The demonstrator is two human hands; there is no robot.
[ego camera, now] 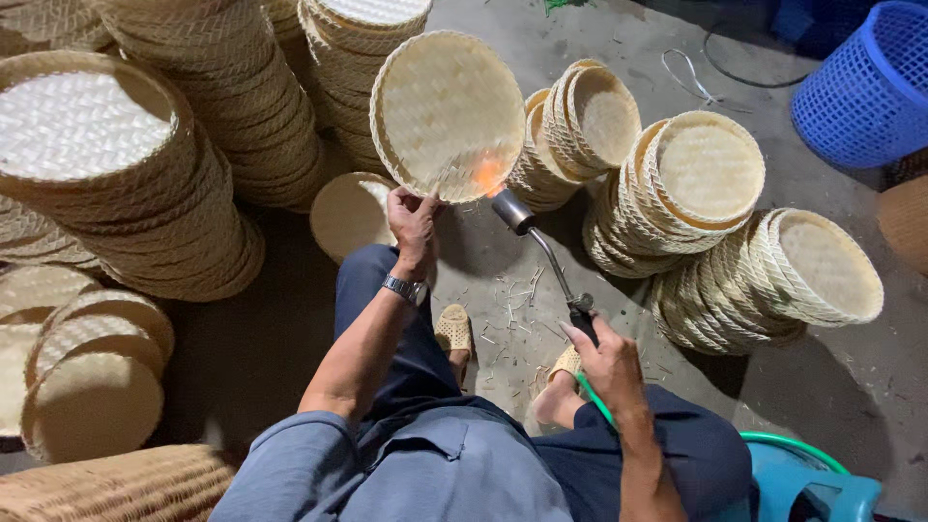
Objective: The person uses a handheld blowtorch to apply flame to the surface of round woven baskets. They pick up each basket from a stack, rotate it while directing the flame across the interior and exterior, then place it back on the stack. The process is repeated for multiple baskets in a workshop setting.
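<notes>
While the left hand (414,224) grips the round woven tray (449,114) at its lower rim, the right hand (607,360), clenched on the gas torch (543,253), should sweep the flame (489,176) just below that rim, never dwelling.

Stacks of woven bamboo trays crowd the concrete floor (851,387) on three sides. Tall stacks (184,145) wall off the left and far left, with low piles (92,387) near left. Toppled rows of trays (715,242) block the right, and a blue plastic basket (865,92) stands far right. The upright round tray (447,114) in the left hand (414,220) and the gas torch (543,253) in the right hand (607,362) fill the centre. Open floor remains between the knees, littered with splinters, and along the near right beside a blue stool (807,483).
</notes>
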